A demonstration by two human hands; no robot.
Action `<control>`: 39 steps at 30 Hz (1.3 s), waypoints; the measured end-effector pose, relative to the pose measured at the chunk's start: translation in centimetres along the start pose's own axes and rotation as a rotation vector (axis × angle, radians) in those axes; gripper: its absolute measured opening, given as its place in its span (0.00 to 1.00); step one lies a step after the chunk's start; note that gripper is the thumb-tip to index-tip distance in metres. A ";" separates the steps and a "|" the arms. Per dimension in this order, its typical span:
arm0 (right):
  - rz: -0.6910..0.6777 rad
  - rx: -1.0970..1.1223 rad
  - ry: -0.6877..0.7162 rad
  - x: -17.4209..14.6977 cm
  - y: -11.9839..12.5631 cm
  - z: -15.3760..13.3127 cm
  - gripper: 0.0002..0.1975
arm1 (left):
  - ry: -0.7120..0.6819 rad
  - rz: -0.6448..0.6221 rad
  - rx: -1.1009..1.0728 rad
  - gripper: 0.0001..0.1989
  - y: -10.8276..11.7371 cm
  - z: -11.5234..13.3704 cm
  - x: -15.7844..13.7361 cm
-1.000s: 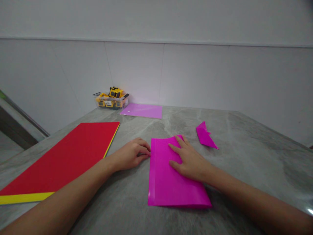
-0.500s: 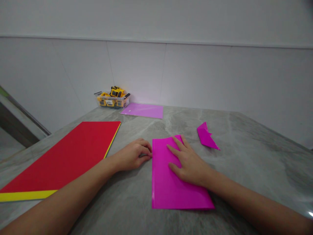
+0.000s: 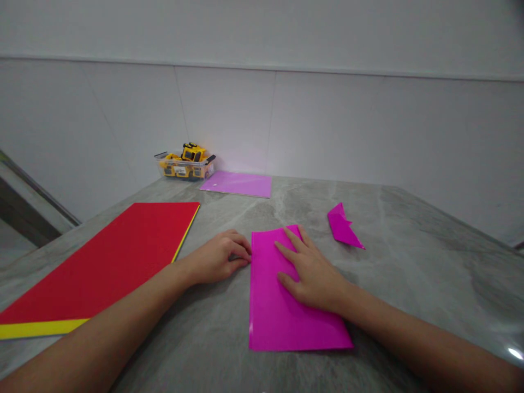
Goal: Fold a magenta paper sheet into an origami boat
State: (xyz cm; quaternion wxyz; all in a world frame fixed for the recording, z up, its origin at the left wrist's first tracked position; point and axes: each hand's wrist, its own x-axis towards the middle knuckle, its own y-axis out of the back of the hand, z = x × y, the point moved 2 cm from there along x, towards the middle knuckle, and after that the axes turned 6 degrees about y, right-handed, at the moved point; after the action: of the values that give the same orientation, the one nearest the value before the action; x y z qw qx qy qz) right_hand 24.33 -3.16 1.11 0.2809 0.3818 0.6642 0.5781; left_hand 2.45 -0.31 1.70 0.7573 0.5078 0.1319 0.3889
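A magenta sheet of paper (image 3: 282, 322), which looks folded along its left side, lies on the grey table in front of me. My right hand (image 3: 313, 273) rests flat on its upper right part, fingers spread. At the paper's upper left edge, my left hand (image 3: 225, 255) is closed, with thumb and fingertips drawn together against the edge; the exact grip is partly hidden by the fingers. Beyond my right hand lies a small folded magenta paper piece (image 3: 343, 228) with pointed ends, touched by neither hand.
A stack of large red and yellow sheets (image 3: 118, 256) lies to the left, partly under my left forearm. At the back stand a clear plastic box (image 3: 184, 168) of yellow toy vehicles and a light purple sheet (image 3: 241, 184) by the wall (image 3: 327, 125).
The whole view has shifted slightly, so things sit a little further left in it. Both hands keep nearly the same pose on the paper.
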 end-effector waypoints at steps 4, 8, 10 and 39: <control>-0.009 0.004 0.002 0.0 0.1 -0.2 0.34 | 0.006 -0.006 0.007 0.08 0.0 0.0 0.1; -0.001 0.007 0.001 0.1 0.0 -0.2 0.33 | 0.009 -0.007 0.006 0.08 -0.1 -0.1 0.0; 0.003 0.010 0.002 0.1 -0.1 -0.2 0.33 | 0.013 -0.006 0.002 0.08 -0.1 -0.1 0.0; 0.003 0.010 -0.016 0.5 -0.4 -0.1 0.33 | 0.093 -0.017 -0.054 0.08 0.0 -0.4 0.0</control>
State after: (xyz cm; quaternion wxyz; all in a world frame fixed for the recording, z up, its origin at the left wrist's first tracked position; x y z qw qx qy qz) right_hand 23.87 -2.86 0.74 0.2834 0.3889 0.6640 0.5723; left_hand 2.20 -0.08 1.50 0.7673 0.4674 0.1606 0.4088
